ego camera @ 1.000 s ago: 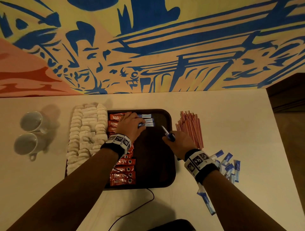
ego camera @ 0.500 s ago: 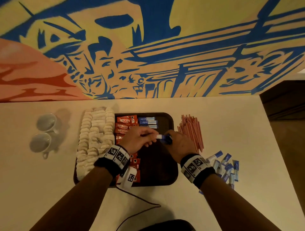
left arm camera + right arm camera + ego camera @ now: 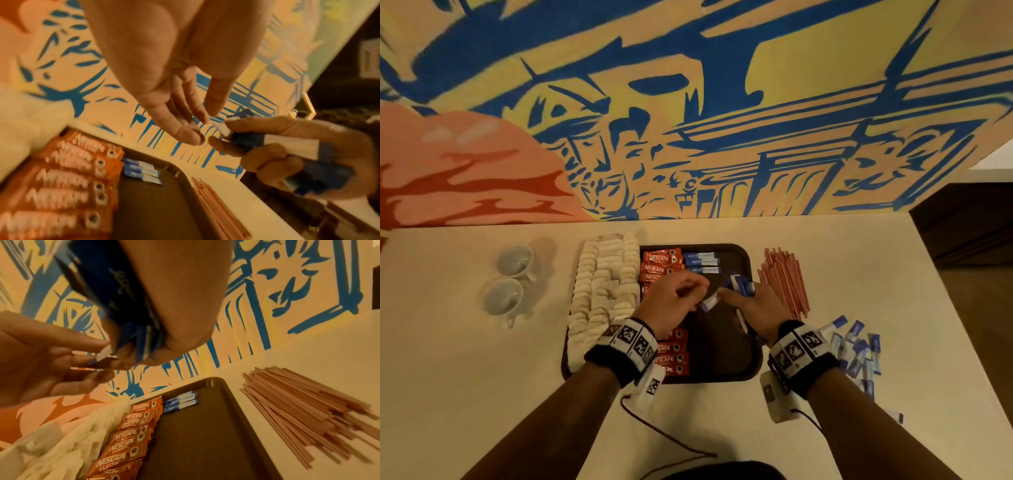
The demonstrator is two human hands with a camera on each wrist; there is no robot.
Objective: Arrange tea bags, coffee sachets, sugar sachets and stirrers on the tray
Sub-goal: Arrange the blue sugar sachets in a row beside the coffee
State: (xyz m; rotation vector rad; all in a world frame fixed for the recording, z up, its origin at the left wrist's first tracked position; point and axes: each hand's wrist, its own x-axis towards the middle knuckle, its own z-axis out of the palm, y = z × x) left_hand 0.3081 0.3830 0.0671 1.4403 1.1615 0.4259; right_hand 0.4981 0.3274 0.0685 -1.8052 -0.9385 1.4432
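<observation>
Nearest, on the white table (image 3: 825, 240): loose sugar sachets (image 3: 858, 346), blue and white, heaped just right of the tray (image 3: 755, 342).

Above the tray's bare middle: right hand (image 3: 753, 305), fingers curled round a bundle of sugar sachets (image 3: 741, 284). Left hand (image 3: 671, 301), fingertips pinching the white end of one sachet (image 3: 710, 303) at the bundle's edge.

On the tray: tea bags (image 3: 602, 291) along the left; coffee sachets (image 3: 662, 262), red, in a column beside them; three sugar sachets (image 3: 700, 262) laid in the far corner.

Off the tray, right: stirrers (image 3: 784, 281) in a pile.

Far left: two cups (image 3: 508, 281).
</observation>
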